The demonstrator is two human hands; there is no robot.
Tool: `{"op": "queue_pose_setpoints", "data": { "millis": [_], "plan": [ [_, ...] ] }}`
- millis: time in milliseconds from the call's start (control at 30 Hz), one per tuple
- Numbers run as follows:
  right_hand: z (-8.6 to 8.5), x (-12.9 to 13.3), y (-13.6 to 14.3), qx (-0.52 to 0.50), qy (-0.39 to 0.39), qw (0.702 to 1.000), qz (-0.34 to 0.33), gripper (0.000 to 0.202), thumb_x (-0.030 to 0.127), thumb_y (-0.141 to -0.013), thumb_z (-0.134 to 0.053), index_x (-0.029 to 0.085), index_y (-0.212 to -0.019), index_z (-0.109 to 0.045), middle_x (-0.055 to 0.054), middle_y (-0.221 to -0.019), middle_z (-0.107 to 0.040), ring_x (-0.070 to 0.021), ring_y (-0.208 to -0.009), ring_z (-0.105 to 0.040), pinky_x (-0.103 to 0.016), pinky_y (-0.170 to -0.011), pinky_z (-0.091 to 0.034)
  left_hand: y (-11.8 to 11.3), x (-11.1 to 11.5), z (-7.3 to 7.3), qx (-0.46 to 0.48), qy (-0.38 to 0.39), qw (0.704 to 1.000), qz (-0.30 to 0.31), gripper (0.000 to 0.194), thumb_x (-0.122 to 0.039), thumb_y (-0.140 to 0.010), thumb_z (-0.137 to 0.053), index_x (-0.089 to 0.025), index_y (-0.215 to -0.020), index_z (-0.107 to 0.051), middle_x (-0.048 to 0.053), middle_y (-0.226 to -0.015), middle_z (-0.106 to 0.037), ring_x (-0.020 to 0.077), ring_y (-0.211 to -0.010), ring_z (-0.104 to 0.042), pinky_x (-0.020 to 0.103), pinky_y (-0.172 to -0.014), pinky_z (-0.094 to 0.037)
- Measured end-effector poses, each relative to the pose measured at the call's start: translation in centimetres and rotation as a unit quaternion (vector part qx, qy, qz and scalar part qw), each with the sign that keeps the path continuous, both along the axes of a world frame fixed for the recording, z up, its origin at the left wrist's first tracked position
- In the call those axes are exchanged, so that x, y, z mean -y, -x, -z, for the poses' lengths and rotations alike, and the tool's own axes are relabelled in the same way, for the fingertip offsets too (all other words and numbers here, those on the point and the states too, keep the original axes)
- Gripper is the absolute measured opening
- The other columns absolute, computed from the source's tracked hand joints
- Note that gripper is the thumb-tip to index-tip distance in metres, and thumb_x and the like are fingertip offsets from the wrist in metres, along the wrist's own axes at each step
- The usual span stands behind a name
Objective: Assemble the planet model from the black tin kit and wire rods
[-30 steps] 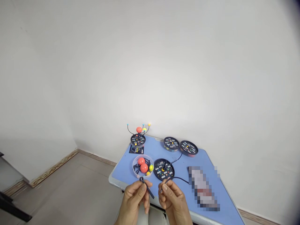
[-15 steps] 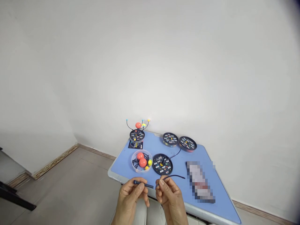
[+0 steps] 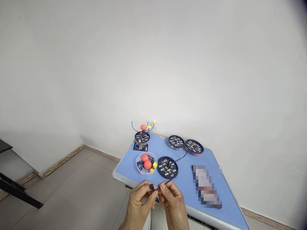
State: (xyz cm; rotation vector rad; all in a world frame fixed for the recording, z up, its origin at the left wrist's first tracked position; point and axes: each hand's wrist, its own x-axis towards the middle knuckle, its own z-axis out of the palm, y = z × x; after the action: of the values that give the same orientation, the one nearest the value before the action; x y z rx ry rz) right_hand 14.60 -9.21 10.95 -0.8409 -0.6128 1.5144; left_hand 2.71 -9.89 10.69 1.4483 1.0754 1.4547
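Note:
My left hand (image 3: 141,201) pinches a short black plastic tube (image 3: 152,187) with a wider end, held just off the table's front edge. Close beside it, my right hand (image 3: 173,200) pinches a thin, bent black rod (image 3: 169,180). The two parts meet between my fingertips; whether they are joined is hidden by the fingers. Past my hands lies a round black printed disc (image 3: 165,173) with a short post and a curved black arm (image 3: 180,157) at its middle. Left of the disc, an open clear tub (image 3: 138,168) holds red balls (image 3: 147,164), yellow balls (image 3: 154,164) and black rods.
A put-together planet model (image 3: 143,127) stands at the back left on a dark card (image 3: 136,147). Two closed round tubs (image 3: 176,141) (image 3: 194,147) sit at the back right. A blurred flat item (image 3: 206,187) lies on the right of the blue table (image 3: 184,191), which stands near the wall.
My hands have come together, bringing the tube and the rod into contact. The tube has turned so its wide end faces me. The whole view has shifted slightly.

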Motion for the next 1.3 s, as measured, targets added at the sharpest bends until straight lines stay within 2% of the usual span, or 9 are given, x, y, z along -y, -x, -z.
{"op": "queue_pose_setpoints", "data": {
  "millis": [233, 400, 533, 667, 833, 1033, 1167, 1300],
  "plan": [
    [-0.1, 0.4, -0.1, 0.069, -0.062, 0.996, -0.013, 0.033, 0.046, -0.069, -0.08, 0.016, -0.073, -0.066, 0.005, -0.053, -0.049, -0.007, -0.049, -0.038, -0.02, -0.047, -0.03, 0.1, -0.1, -0.8, 0.053, 0.032, 0.998, 0.002, 0.025, -0.038, -0.08, -0.07, -0.017, -0.066, -0.07, 0.003, -0.071, -0.06, 0.0105, -0.047, -0.052, 0.022, -0.045, -0.045],
    [0.0, 0.4, -0.6, 0.103, -0.079, 0.991, 0.026, 0.033, 0.047, -0.071, -0.078, 0.016, -0.073, -0.068, 0.002, -0.055, -0.057, -0.0102, -0.051, -0.047, -0.021, -0.048, -0.037, 0.7, -0.4, -0.8, 0.154, 0.115, 0.981, 0.025, 0.028, -0.043, -0.078, -0.073, -0.016, -0.076, -0.07, 0.0, -0.055, -0.059, 0.0124, -0.046, -0.056, 0.024, -0.05, -0.047],
    [0.3, 0.5, -0.7, 0.094, -0.085, 0.99, 0.055, 0.032, 0.046, -0.069, -0.08, 0.015, -0.073, -0.07, -0.001, -0.058, -0.063, -0.0105, -0.049, -0.05, -0.021, -0.045, -0.04, 1.1, -0.8, -1.4, 0.264, 0.137, 0.955, 0.005, 0.028, -0.041, -0.075, -0.077, -0.015, -0.072, -0.069, 0.0, -0.064, -0.062, 0.0117, -0.053, -0.056, 0.024, -0.05, -0.049],
    [0.1, 1.0, 0.4, 0.056, -0.08, 0.99, 0.102, 0.03, 0.043, -0.065, -0.084, 0.016, -0.072, -0.072, -0.002, -0.063, -0.066, -0.0104, -0.049, -0.054, -0.021, -0.045, -0.041, 1.0, -1.0, -2.0, 0.319, 0.137, 0.938, -0.002, 0.027, -0.037, -0.072, -0.081, -0.013, -0.073, -0.069, 0.001, -0.071, -0.062, 0.0111, -0.056, -0.057, 0.025, -0.051, -0.052],
    [0.4, 1.1, 1.3, 0.032, -0.086, 0.987, 0.134, 0.03, 0.042, -0.062, -0.086, 0.017, -0.07, -0.072, -0.002, -0.067, -0.068, -0.0104, -0.05, -0.056, -0.021, -0.044, -0.044, 0.6, -0.7, -2.0, 0.35, 0.154, 0.924, 0.012, 0.028, -0.035, -0.069, -0.083, -0.012, -0.075, -0.07, 0.003, -0.075, -0.065, 0.0132, -0.059, -0.061, 0.027, -0.054, -0.055],
    [1.2, 0.7, 1.1, 0.027, -0.092, 0.983, 0.158, 0.029, 0.043, -0.062, -0.086, 0.018, -0.071, -0.073, -0.001, -0.066, -0.071, -0.0108, -0.049, -0.058, -0.021, -0.043, -0.045, 0.6, -0.5, -1.7, 0.373, 0.158, 0.914, 0.012, 0.026, -0.033, -0.071, -0.083, -0.012, -0.079, -0.071, 0.005, -0.078, -0.067, 0.0156, -0.064, -0.064, 0.028, -0.06, -0.056],
    [1.0, 0.6, 1.0, 0.018, -0.063, 0.986, 0.155, 0.032, 0.042, -0.061, -0.087, 0.016, -0.073, -0.072, -0.003, -0.065, -0.072, -0.0121, -0.05, -0.059, -0.022, -0.044, -0.047, 0.8, -0.3, -1.7, 0.363, 0.152, 0.919, 0.004, 0.025, -0.033, -0.07, -0.083, -0.013, -0.08, -0.072, 0.005, -0.079, -0.067, 0.0165, -0.067, -0.065, 0.029, -0.063, -0.056],
    [0.8, 0.3, 1.1, 0.003, -0.049, 0.988, 0.149, 0.034, 0.042, -0.057, -0.089, 0.015, -0.072, -0.072, -0.003, -0.064, -0.071, -0.0122, -0.05, -0.058, -0.022, -0.043, -0.046, 0.9, -0.2, -1.7, 0.322, 0.154, 0.934, 0.008, 0.027, -0.038, -0.071, -0.082, -0.014, -0.077, -0.071, 0.003, -0.07, -0.065, 0.0152, -0.063, -0.062, 0.028, -0.061, -0.054]
  ]
}}
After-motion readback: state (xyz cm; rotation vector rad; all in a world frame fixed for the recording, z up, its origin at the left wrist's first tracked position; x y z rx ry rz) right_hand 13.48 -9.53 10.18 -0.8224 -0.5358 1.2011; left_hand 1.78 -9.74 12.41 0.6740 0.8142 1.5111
